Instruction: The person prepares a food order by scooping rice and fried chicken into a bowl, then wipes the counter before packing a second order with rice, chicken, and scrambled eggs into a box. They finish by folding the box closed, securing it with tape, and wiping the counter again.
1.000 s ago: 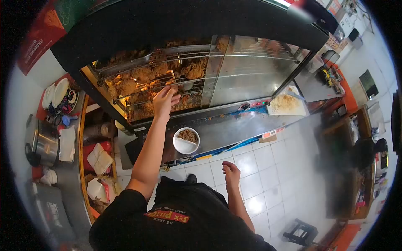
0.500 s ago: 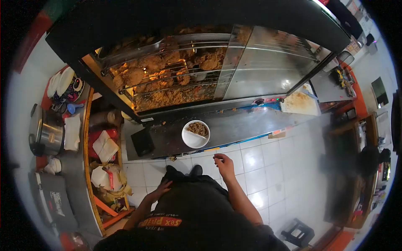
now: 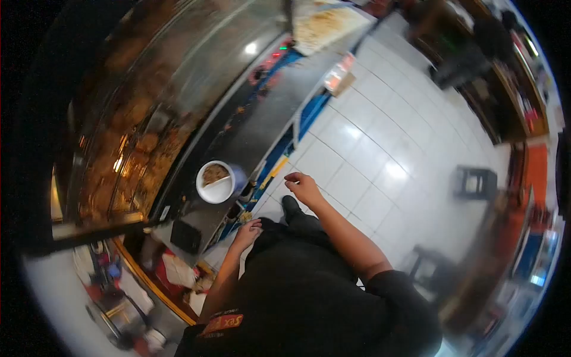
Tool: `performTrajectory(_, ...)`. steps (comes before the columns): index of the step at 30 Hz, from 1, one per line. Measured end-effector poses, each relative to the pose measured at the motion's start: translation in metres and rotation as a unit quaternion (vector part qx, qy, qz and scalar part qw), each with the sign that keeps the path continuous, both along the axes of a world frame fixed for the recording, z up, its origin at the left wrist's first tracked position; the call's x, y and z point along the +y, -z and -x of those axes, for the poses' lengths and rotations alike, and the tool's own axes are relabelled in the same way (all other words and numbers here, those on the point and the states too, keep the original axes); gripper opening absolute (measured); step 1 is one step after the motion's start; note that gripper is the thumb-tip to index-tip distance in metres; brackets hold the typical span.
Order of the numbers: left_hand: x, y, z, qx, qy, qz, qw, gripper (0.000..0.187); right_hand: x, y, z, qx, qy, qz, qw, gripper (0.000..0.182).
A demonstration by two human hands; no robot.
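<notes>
A white bowl [image 3: 217,182] with brown crumbs in it stands on the steel counter [image 3: 262,125] in front of the lit warming cabinet [image 3: 128,149] of fried chicken. My left hand [image 3: 247,231] hangs low against my black trousers, fingers loosely apart, holding nothing. My right hand [image 3: 303,187] hovers over the tiled floor just right of the counter edge, below and right of the bowl, fingers curled with nothing visible in them. The whole view is tilted and blurred.
A white tray of crumbs [image 3: 324,24] lies at the far end of the counter. A black stool [image 3: 476,181] stands on the white tiles at right. Papers and boxes [image 3: 178,273] fill a shelf at lower left. Dark furniture lines the right side.
My left hand came down from the chicken rack to my hip. The view has swung and tilted to the right. My right hand stayed near the counter edge.
</notes>
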State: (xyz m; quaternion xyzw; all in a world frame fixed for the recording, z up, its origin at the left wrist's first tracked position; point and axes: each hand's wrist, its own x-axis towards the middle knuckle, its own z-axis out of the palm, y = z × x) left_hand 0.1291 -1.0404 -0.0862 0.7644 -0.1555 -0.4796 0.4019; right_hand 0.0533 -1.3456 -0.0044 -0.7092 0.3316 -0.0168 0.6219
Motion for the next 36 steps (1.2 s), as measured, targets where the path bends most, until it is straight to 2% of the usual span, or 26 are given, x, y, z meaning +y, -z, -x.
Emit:
performTrajectory(1, -0.013, 0.004, -0.007, 0.003, 0.030, 0.003, 1.000, 0.041, -0.012, -0.002, 0.015, 0.015, 0.036, 0.005, 0.999, 0.033)
performTrajectory(3, -0.034, 0.026, -0.017, -0.064, 0.114, -0.025, 0.991, 0.038, -0.026, 0.001, 0.056, 0.035, 0.099, -0.020, 0.994, 0.032)
performTrajectory(4, -0.047, 0.042, -0.022, -0.019, 0.085, -0.003, 0.996, 0.035, -0.033, -0.006, 0.078, 0.072, 0.132, -0.041, 0.988, 0.032)
performTrajectory(5, -0.065, 0.058, -0.032, -0.046, 0.104, -0.001, 0.993, 0.033, -0.040, -0.012, 0.097, 0.110, 0.159, -0.063, 0.979, 0.031)
performTrajectory(6, -0.076, 0.083, -0.038, -0.066, 0.116, -0.003, 0.991, 0.031, -0.046, 0.005, 0.117, 0.105, 0.173, -0.011, 0.979, 0.032)
performTrajectory(7, -0.095, 0.097, -0.042, -0.086, 0.126, -0.025, 0.988, 0.030, -0.051, 0.021, 0.137, 0.091, 0.202, -0.022, 0.975, 0.031)
performTrajectory(9, -0.128, 0.119, -0.052, -0.109, 0.128, -0.041, 0.985, 0.032, -0.070, 0.012, 0.162, 0.094, 0.267, -0.111, 0.953, 0.030)
performTrajectory(10, -0.158, 0.091, -0.049, -0.036, 0.067, -0.084, 0.994, 0.032, -0.077, 0.029, 0.173, 0.103, 0.266, -0.126, 0.950, 0.030)
performTrajectory(11, -0.172, 0.105, -0.057, -0.043, 0.078, -0.099, 0.991, 0.036, -0.086, 0.055, 0.185, 0.085, 0.292, -0.129, 0.944, 0.029)
performTrajectory(12, -0.190, 0.105, -0.056, -0.026, 0.035, -0.101, 0.994, 0.040, -0.096, 0.077, 0.193, 0.068, 0.316, -0.132, 0.937, 0.028)
performTrajectory(14, -0.233, 0.094, -0.055, -0.012, -0.011, -0.120, 0.993, 0.045, -0.127, 0.104, 0.199, 0.108, 0.281, -0.147, 0.942, 0.028)
performTrajectory(16, -0.267, 0.102, -0.051, 0.009, -0.184, -0.095, 0.978, 0.050, -0.159, 0.127, 0.201, 0.157, 0.220, -0.116, 0.956, 0.026)
performTrajectory(17, -0.268, 0.126, -0.059, -0.011, -0.252, -0.071, 0.965, 0.052, -0.179, 0.124, 0.197, 0.163, 0.200, -0.111, 0.960, 0.025)
performTrajectory(19, -0.289, 0.144, -0.070, -0.091, -0.352, -0.060, 0.930, 0.052, -0.197, 0.169, 0.200, 0.122, 0.179, -0.095, 0.972, 0.025)
performTrajectory(20, -0.293, 0.156, -0.083, -0.100, -0.357, -0.078, 0.925, 0.052, -0.209, 0.177, 0.198, 0.132, 0.183, -0.117, 0.967, 0.025)
performTrajectory(22, -0.291, 0.177, -0.119, -0.164, -0.522, -0.089, 0.833, 0.057, -0.214, 0.208, 0.209, 0.146, 0.219, -0.151, 0.953, 0.023)
performTrajectory(25, -0.281, 0.191, -0.180, -0.165, -0.587, -0.094, 0.787, 0.063, -0.214, 0.248, 0.228, 0.176, 0.240, -0.189, 0.936, 0.021)
performTrajectory(26, -0.281, 0.198, -0.193, -0.173, -0.588, -0.100, 0.784, 0.063, -0.209, 0.257, 0.235, 0.177, 0.254, -0.201, 0.930, 0.021)
performTrajectory(28, -0.289, 0.197, -0.211, -0.333, -0.519, -0.287, 0.733, 0.067, -0.196, 0.272, 0.254, 0.187, 0.249, -0.219, 0.925, 0.021)
performTrajectory(29, -0.294, 0.193, -0.211, -0.334, -0.519, -0.293, 0.730, 0.067, -0.191, 0.277, 0.261, 0.195, 0.248, -0.225, 0.922, 0.021)
performTrajectory(31, -0.302, 0.195, -0.212, -0.373, -0.518, -0.163, 0.752, 0.067, -0.185, 0.283, 0.271, 0.234, 0.221, -0.223, 0.920, 0.021)
performTrajectory(32, -0.279, 0.210, -0.225, -0.373, -0.523, -0.165, 0.749, 0.067, -0.183, 0.285, 0.275, 0.270, 0.195, -0.218, 0.917, 0.022)
performTrajectory(33, -0.232, 0.238, -0.249, -0.519, -0.372, -0.215, 0.739, 0.055, -0.182, 0.287, 0.278, 0.270, 0.190, -0.216, 0.919, 0.022)
performTrajectory(34, -0.208, 0.257, -0.265, -0.641, -0.203, -0.252, 0.696, 0.063, -0.180, 0.291, 0.279, 0.278, 0.183, -0.216, 0.918, 0.022)
performTrajectory(35, -0.211, 0.257, -0.267, -0.641, -0.206, -0.250, 0.696, 0.063, -0.179, 0.294, 0.280, 0.287, 0.178, -0.216, 0.916, 0.022)
performTrajectory(36, -0.218, 0.248, -0.264, -0.572, -0.221, -0.376, 0.694, 0.057, -0.178, 0.295, 0.281, 0.287, 0.177, -0.214, 0.917, 0.022)
